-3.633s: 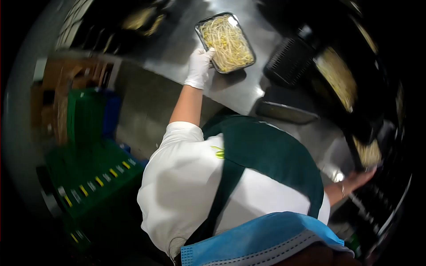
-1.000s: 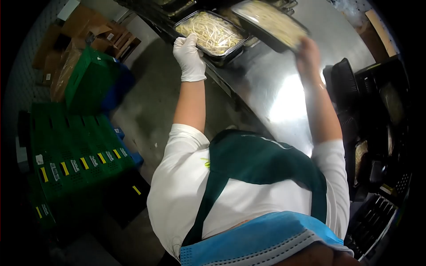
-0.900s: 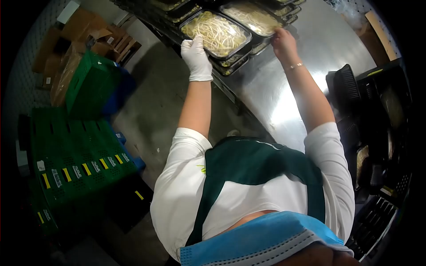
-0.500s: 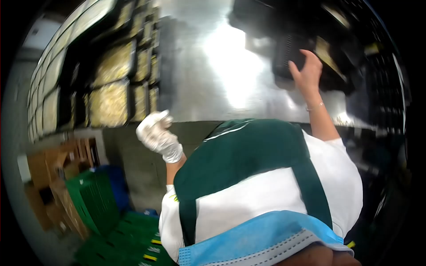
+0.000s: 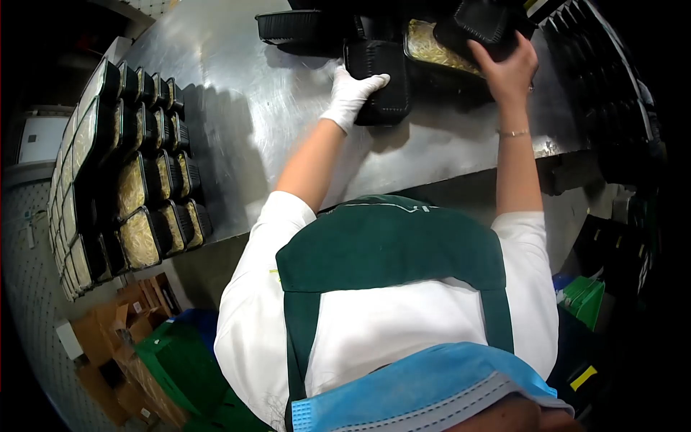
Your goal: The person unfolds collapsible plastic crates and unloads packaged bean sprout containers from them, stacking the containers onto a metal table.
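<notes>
My left hand [image 5: 353,93], in a white glove, grips the near left side of a black plastic tray [image 5: 385,83], its thumb lying across the tray. My bare right hand [image 5: 511,70] holds another black plastic tray [image 5: 481,23], tilted, thumb on its near side. Between the two, and partly under the right one, lies a black tray of pale yellow-white shreds [image 5: 435,47] that look like bean sprouts. Farther left on the metal table [image 5: 288,101] sits one more black tray [image 5: 289,27].
Stacks of filled, film-covered trays [image 5: 144,173] stand along the table's left end. Stacked black trays [image 5: 601,79] line the right side. Cardboard boxes [image 5: 108,331] and a green crate [image 5: 180,360] are on the floor at lower left.
My left hand has moved from the table's front edge forward and right, onto a black tray. My right hand has taken hold of a black tray. The view has turned.
</notes>
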A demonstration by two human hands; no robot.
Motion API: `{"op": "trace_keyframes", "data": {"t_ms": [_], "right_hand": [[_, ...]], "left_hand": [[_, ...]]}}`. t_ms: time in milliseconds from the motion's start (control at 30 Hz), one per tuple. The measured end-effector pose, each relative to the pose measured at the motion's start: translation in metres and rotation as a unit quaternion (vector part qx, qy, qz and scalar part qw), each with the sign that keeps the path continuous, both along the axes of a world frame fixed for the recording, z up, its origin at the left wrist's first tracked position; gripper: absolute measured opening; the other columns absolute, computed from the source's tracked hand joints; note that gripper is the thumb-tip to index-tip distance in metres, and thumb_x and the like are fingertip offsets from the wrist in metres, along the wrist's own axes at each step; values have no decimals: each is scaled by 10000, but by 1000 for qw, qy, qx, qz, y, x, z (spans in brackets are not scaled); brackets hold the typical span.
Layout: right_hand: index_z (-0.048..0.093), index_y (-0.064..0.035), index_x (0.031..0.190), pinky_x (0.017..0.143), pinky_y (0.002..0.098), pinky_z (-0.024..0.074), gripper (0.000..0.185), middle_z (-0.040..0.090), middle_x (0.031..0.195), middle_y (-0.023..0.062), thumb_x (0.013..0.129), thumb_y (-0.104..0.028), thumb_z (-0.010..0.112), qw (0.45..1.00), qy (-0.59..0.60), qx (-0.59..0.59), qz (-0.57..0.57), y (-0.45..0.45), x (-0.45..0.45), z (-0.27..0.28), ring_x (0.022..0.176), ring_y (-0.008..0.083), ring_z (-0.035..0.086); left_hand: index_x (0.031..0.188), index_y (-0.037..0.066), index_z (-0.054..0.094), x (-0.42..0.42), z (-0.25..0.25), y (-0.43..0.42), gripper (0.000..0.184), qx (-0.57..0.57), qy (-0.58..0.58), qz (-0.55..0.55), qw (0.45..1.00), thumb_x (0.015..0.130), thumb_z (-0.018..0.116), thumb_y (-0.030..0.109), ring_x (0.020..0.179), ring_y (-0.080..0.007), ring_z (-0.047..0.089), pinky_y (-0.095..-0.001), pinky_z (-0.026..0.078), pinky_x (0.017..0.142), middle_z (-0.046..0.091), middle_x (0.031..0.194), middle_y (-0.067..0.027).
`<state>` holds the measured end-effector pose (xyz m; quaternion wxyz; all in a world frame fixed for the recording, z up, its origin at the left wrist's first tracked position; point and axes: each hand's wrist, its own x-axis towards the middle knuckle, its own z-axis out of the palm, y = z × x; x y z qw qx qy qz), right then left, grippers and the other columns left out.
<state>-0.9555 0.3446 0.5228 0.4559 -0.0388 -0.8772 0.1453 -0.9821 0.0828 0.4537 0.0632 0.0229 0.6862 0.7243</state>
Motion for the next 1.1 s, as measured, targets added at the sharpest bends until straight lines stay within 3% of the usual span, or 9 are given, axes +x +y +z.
{"op": "trace_keyframes", "data": {"t_ms": [133,300,400,600,633,767,933,1000,1100], "right_hand": [[204,-74,1299,946,496,289,953,224,1326,204,599,-530,661,955,-239,-77,-158,-58,-32,43,1220,363,226],[355,-30,1197,807,450,422,989,383,1167,247,495,-673,622,949,-228,-31,-214,-17,-69,14,1050,408,436],[432,27,1164,788,415,446,791,529,1038,236,565,-412,704,956,-158,-238,62,15,-31,21,904,352,550],[403,-6,1213,918,449,367,545,475,1178,170,783,-341,404,407,-270,-743,458,-54,26,-26,1076,307,464],[406,-15,1212,950,432,332,537,449,1214,150,824,-385,387,525,-227,-771,280,-136,48,3,1116,302,424],[396,-58,1220,966,466,301,496,410,1257,115,867,-395,305,354,-394,-798,288,-164,22,-110,1141,307,389],[368,-53,1238,902,468,372,610,422,1244,116,857,-518,262,335,-384,-800,318,-150,46,-95,1095,313,440],[366,-3,1218,882,404,405,530,441,1209,154,839,-363,452,503,-462,-678,271,-146,50,-105,1070,296,467],[318,9,1249,844,387,425,533,435,1214,176,800,-222,487,467,-458,-655,379,-167,42,-103,1061,294,482]], "left_hand": [[1124,53,444,72,64,-17,679,-545,289,192,763,525,741,173,737,-238,521,-354,443,649,524,815,-97],[1075,236,535,135,-1,-121,459,-673,411,114,604,638,607,117,736,-194,500,-350,402,684,492,866,-24],[1053,291,553,189,-20,-171,468,-674,408,169,592,637,588,80,959,-250,483,-424,360,838,498,1045,-75],[993,77,578,260,-16,-185,356,-486,188,425,740,648,658,35,963,-238,481,-323,412,783,466,1112,-134],[836,44,558,264,-12,-183,181,-353,61,470,807,704,668,101,883,-192,533,-289,455,701,527,916,-87],[772,57,566,246,-31,-195,152,116,-192,320,920,783,612,202,533,-67,491,-196,375,449,564,677,-14],[785,14,586,232,-17,-188,137,96,-67,300,947,740,605,142,511,-52,441,-196,352,479,552,642,1],[742,1,587,243,12,-192,123,76,-98,316,941,746,583,124,512,-46,428,-196,329,455,522,617,16],[613,48,507,285,65,-212,165,-51,59,426,901,697,625,-32,537,-39,398,-185,304,476,451,610,56]]}}
